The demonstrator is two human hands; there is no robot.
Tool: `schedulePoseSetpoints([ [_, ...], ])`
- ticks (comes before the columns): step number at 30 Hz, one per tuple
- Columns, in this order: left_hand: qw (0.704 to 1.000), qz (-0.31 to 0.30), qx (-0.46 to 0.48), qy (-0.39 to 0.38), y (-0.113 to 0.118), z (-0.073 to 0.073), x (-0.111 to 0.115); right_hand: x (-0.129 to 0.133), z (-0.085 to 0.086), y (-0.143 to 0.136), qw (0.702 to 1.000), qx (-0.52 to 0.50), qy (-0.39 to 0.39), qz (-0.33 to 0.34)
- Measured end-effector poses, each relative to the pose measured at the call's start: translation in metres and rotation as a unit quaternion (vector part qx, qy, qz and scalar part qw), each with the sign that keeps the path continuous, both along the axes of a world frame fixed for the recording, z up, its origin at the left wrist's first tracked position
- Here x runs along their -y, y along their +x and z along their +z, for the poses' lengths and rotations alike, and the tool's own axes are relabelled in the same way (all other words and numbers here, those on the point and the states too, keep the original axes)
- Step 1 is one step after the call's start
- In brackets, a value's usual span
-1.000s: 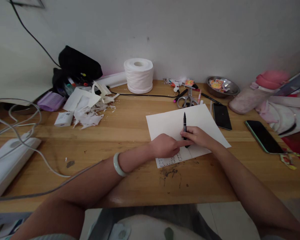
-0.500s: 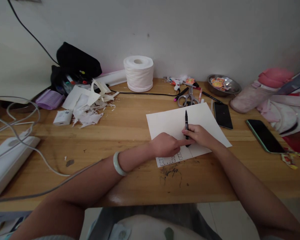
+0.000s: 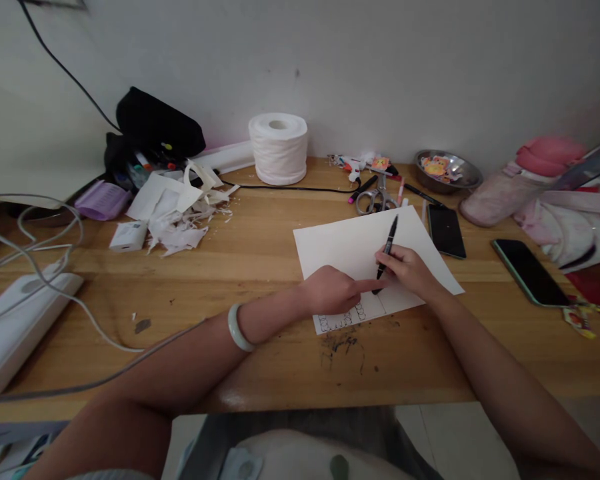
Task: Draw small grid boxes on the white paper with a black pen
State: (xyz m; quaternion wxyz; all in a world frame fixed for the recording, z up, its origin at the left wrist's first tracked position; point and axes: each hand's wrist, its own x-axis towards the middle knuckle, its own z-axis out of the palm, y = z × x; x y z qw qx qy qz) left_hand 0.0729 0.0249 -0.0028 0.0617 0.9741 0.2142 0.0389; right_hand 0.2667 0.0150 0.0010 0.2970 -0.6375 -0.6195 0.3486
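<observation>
A sheet of white paper [image 3: 350, 247] lies at an angle on the wooden desk, with rows of small looped marks and thin lines along its near edge. My left hand [image 3: 331, 291] rests on the paper, holding nothing; its index finger stretches out to the right and the other fingers are bent. Between the fingers of my right hand [image 3: 405, 268] is a black marker pen [image 3: 390, 240], tilted with its upper end to the right. The pen's lower end is on or just above the paper, close to my left fingertip, which partly covers it.
Scissors [image 3: 377, 199], a metal bowl [image 3: 450, 183] and a dark phone [image 3: 446, 230] lie beyond the paper. Another phone [image 3: 530, 272] and a pink bottle [image 3: 505, 187] are on the right. Paper scraps [image 3: 173, 213], a tissue roll [image 3: 279, 153] and a white power strip [image 3: 30, 320] are leftward.
The pen has gone from nearly upright to leaning right, and my right hand has shifted slightly right with it. My left hand has stayed in place on the paper.
</observation>
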Motion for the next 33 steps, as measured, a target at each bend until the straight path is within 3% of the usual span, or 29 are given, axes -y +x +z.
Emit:
schedulePoseSetpoints([
  [3,1.000,0.005,-0.004,0.000,-0.001,-0.001,-0.001,0.006,0.001,0.004,0.998,-0.040,0.022,-0.034],
  [6,1.000,0.003,-0.010,0.010,-0.002,-0.001,-0.001,0.016,0.003,0.009,0.998,-0.066,0.013,0.005],
  [15,0.999,-0.006,0.029,0.027,-0.002,-0.005,-0.001,0.057,0.004,0.014,0.999,0.022,0.030,0.016],
  [33,0.998,-0.028,0.037,0.032,-0.003,-0.007,-0.001,0.058,-0.001,0.005,0.992,0.061,0.107,0.023],
])
